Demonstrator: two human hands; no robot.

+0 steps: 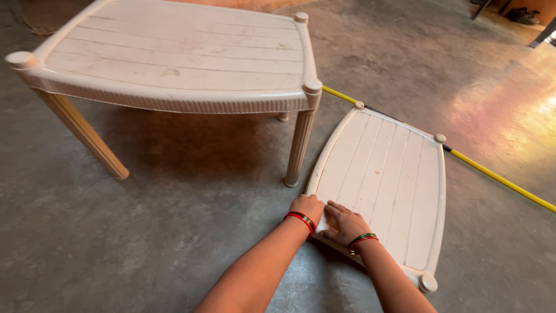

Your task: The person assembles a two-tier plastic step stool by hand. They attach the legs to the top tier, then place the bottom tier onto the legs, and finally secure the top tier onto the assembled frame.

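Observation:
A white plastic tabletop point(394, 174) without legs lies flat on the concrete floor at the right. My left hand point(308, 207) curls over its near left corner, fingers closed on the rim. My right hand point(343, 223) rests beside it on the slatted surface, fingers spread and pressing down at the same edge. Both wrists wear red and green bangles. A matching white plastic table point(174, 58) stands on its legs to the upper left, its nearest leg point(298, 148) close to the tabletop's left edge.
A yellow pole point(498, 178) with a dark section lies on the floor behind the tabletop, running from the table's corner to the right edge. Dark objects point(521, 14) sit at the far top right. Bare concrete floor point(145, 232) surrounds everything.

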